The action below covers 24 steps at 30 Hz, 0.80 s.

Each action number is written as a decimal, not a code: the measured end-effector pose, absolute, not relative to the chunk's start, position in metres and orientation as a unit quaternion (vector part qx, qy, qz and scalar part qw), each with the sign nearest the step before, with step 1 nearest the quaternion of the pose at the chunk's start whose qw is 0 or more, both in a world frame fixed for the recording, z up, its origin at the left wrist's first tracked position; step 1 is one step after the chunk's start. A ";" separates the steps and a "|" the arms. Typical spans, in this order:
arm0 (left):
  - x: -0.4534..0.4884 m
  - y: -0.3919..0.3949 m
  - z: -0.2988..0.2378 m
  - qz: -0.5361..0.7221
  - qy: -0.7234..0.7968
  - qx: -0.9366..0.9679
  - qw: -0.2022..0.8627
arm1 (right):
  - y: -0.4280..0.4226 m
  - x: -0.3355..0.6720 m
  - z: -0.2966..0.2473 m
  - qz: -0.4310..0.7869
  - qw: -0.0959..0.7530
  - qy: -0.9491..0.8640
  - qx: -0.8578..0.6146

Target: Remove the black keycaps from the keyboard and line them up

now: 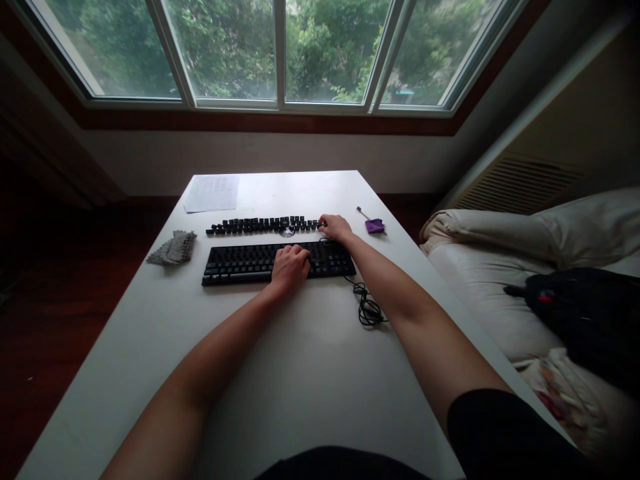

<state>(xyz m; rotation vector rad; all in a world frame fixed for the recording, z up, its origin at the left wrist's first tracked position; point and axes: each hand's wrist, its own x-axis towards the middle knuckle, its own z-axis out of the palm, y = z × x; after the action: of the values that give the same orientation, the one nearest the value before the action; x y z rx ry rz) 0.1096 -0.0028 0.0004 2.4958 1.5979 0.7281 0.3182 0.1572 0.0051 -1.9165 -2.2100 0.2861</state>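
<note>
A black keyboard [240, 261] lies on the white table in front of me. My left hand [290, 265] rests on its middle-right part with the fingers curled in and close together; whatever is under the fingertips is hidden. Behind the keyboard stand rows of loose black keycaps [250, 225]. At the right end of these rows is my right hand [334, 228], its fingers bent down and closed at a keycap, which is mostly covered. A small round clear object [287, 233] sits at the front of the rows. The keyboard's coiled cable [369, 308] lies beside my right forearm.
On the table [300, 373], a grey cloth [175, 248] lies at the left and a printed paper sheet [213, 193] at the back left. A purple item [375, 226] with a thin stick lies at the right. A sofa [480, 287] with a black bag [590, 313] stands right of the table.
</note>
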 end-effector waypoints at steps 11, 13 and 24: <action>0.110 -0.004 0.003 0.227 0.527 0.818 0.040 | 0.148 0.319 0.007 0.087 0.157 -0.746 -0.641; 0.110 -0.004 0.003 0.226 0.527 0.818 0.041 | 0.142 0.324 0.009 0.080 0.189 -0.756 -0.622; 0.110 -0.004 0.001 0.233 0.525 0.818 0.033 | 0.067 0.372 0.013 0.366 0.327 -0.722 -0.487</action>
<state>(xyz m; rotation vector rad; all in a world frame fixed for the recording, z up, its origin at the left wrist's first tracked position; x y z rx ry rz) 0.1102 -0.0038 0.0007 2.5164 1.6160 0.7184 0.3723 0.0668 0.0126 -1.2757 -1.8916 0.9591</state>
